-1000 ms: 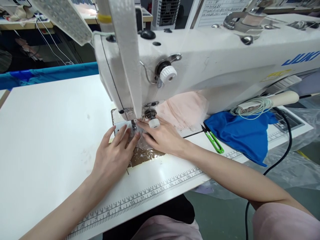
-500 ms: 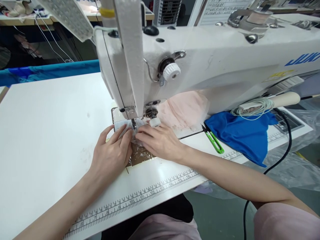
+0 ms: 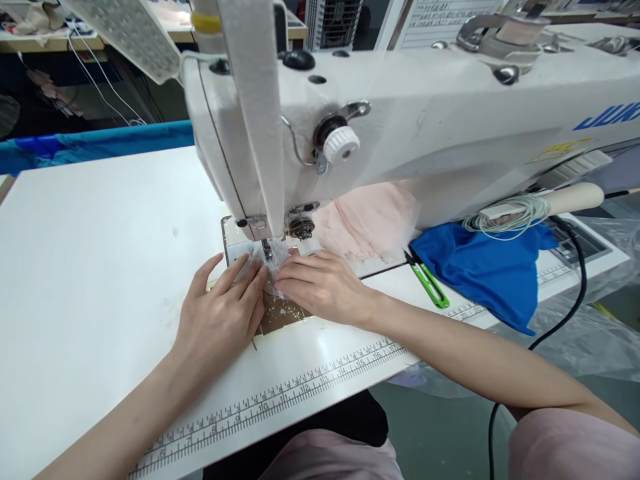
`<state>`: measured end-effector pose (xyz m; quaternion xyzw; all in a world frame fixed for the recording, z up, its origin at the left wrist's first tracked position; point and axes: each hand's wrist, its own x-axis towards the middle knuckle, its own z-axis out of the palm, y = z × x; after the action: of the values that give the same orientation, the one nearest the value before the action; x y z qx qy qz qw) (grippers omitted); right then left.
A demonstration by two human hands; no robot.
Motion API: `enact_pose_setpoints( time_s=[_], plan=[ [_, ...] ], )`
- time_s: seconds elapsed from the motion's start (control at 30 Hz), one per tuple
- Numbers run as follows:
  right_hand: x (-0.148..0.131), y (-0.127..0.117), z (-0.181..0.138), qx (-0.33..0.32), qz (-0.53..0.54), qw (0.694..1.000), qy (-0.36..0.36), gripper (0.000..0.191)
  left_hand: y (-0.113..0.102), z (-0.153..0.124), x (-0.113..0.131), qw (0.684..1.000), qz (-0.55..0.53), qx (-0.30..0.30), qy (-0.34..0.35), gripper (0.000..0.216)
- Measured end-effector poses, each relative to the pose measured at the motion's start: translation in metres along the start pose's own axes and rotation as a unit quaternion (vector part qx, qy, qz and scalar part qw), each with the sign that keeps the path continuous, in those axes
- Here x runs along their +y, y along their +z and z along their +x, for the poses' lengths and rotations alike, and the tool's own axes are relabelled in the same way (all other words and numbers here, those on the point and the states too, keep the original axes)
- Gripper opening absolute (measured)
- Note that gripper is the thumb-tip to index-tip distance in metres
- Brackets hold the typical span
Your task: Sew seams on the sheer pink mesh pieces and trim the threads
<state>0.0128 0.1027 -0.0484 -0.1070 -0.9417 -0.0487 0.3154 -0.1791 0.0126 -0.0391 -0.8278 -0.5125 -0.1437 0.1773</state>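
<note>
A small piece of sheer whitish fabric [image 3: 273, 270] lies under the presser foot [image 3: 267, 249] of a white sewing machine [image 3: 400, 127]. Left of the foot, my left hand [image 3: 220, 307] rests with its fingers apart, fingertips on the fabric's edge and the machine bed. On the other side, my right hand [image 3: 325, 287] has its fingers pressed together on the fabric, close to the foot; its thumb is hidden. A brown plate [image 3: 285, 317] under clear film shows between the hands.
Pale pink fabric [image 3: 370, 220] lies under the machine arm. Green-handled thread snips [image 3: 429, 283], a blue cloth [image 3: 485, 273] and a coil of pale cord [image 3: 510, 217] are to the right. A ruler strip [image 3: 280, 400] runs along the white table's front edge.
Both hands have shifted only slightly. More of the sheer fabric shows between them, and a small white part near the machine's needle area no longer covers my right fingers.
</note>
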Motion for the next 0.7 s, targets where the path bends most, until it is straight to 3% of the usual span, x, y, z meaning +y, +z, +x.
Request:
enact_pose_setpoints(
  time_s=[0.27, 0.7],
  plan=[
    [0.0008, 0.0024, -0.0001, 0.029, 0.002, 1.000, -0.003, 0.024, 0.0038, -0.0008, -0.0008, 1.000, 0.005, 0.017, 0.001, 0.033],
    [0.0011, 0.0021, -0.0012, 0.019, 0.006, 1.000, 0.021, 0.025, 0.0035, 0.0014, -0.0011, 1.000, 0.007, 0.011, -0.002, 0.032]
  ],
)
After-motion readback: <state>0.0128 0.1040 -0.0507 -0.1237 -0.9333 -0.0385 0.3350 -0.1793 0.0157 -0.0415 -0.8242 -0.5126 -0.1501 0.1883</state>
